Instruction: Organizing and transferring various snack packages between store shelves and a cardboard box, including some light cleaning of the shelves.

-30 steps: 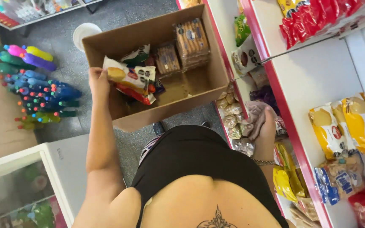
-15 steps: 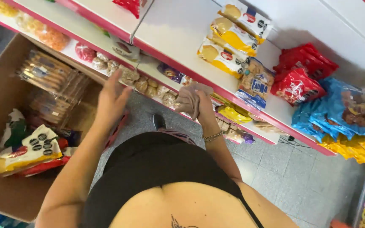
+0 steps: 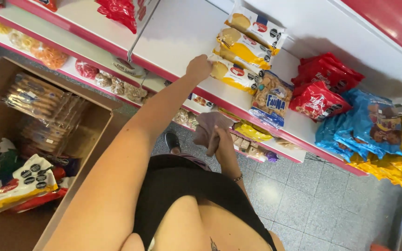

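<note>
Gripping a crumpled grey cloth (image 3: 209, 129) low by the waist, the right hand (image 3: 218, 139) stays well short of the shelf (image 3: 173, 42), while the left hand (image 3: 198, 67), fingers curled, touches the yellow-and-white snack bag (image 3: 231, 74) lying just right of it.

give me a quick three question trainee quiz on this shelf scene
1. True or false: the left hand touches a yellow and white snack bag on the white shelf.
2. What does the right hand hold? A) a bottle B) a grey-brown cloth C) a red bag
3. Fill in: the cardboard box with packaged goods sits on the person's ___ side.

Key: 1 true; 2 B; 3 left
</note>
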